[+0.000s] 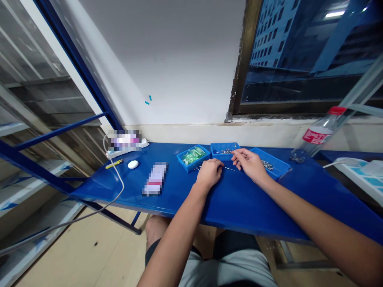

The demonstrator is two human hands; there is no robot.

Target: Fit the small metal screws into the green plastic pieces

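Note:
My left hand (210, 172) rests on the blue table with its fingers curled. A thin metal rod (229, 169) sticks out beyond its fingertips, and a short metallic bit shows on its other side. My right hand (248, 161) is pinched at the front right corner of a blue tray (220, 155) of small metal parts (228, 151); whatever its fingertips hold is too small to name. Left of my hands, a second blue tray (189, 169) is filled with green-and-clear packets (193, 154). A third blue tray (279, 171), partly behind my right hand, contains metal pieces (267, 165).
The blue table (179, 195) stands against a wall. On its left lie a blurred-out flat object (155, 179), a white round object (133, 164), a yellow cutter (114, 164) and a cable (122, 179). A red-capped plastic bottle (317, 135) stands at the right.

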